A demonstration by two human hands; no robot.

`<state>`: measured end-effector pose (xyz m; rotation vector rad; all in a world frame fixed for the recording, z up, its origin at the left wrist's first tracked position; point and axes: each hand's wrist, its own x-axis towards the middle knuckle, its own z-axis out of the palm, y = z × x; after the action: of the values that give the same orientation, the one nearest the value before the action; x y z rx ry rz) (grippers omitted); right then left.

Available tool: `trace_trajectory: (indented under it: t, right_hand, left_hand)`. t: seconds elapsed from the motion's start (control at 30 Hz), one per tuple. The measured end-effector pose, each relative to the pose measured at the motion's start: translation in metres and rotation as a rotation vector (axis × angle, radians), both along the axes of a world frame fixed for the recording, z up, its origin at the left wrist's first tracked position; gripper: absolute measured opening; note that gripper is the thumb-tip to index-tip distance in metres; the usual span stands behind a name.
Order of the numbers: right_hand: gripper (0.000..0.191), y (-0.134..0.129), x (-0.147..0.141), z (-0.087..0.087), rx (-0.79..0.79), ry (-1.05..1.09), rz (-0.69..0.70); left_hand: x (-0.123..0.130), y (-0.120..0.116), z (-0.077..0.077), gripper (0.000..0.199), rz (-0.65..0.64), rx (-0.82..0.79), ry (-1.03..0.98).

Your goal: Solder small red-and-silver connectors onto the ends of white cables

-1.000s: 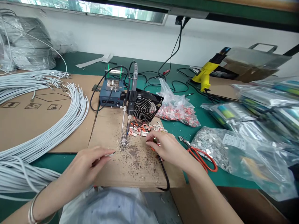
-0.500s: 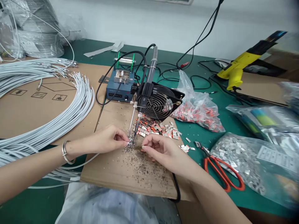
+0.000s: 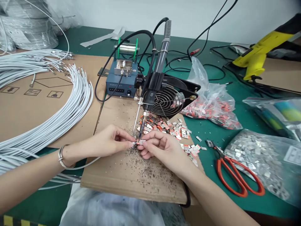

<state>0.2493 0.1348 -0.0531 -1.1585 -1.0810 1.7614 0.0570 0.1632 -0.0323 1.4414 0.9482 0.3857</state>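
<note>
My left hand (image 3: 118, 141) pinches the end of a white cable (image 3: 94, 161) just below the soldering iron tip. Facing it, my right hand (image 3: 160, 147) holds a small metal connector with an orange part (image 3: 141, 142) between thumb and forefinger. Cable end and connector meet under the iron (image 3: 144, 124), which a stand holds pointing down; whether the tip touches them I cannot tell. Beside the iron a thin metal tube (image 3: 137, 118) ends close to my left fingertips. Dark solder bits (image 3: 150, 171) litter the cardboard (image 3: 110, 175) under my hands.
Behind stand a blue soldering station (image 3: 121, 83), a solder spool (image 3: 128, 48) and a black fan (image 3: 164, 100). Loose connectors (image 3: 184, 130), filled bags (image 3: 211, 106) and red-handled scissors (image 3: 237, 175) lie right. White cables (image 3: 70, 116) curve at left; a yellow tool (image 3: 263, 51) is back right.
My right hand has come closer to my left, bringing the connector to the cable end under the iron. The whole view has shifted slightly.
</note>
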Motion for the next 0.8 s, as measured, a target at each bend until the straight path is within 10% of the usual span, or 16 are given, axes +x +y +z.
trace_trajectory:
  t: [0.8]
  right_hand:
    - [0.028, -0.0001, -0.0006, 0.0037, -0.009, 0.002, 0.002]
  left_hand:
    - [0.0009, 0.0029, 0.0071, 0.018, -0.021, -0.018, 0.01]
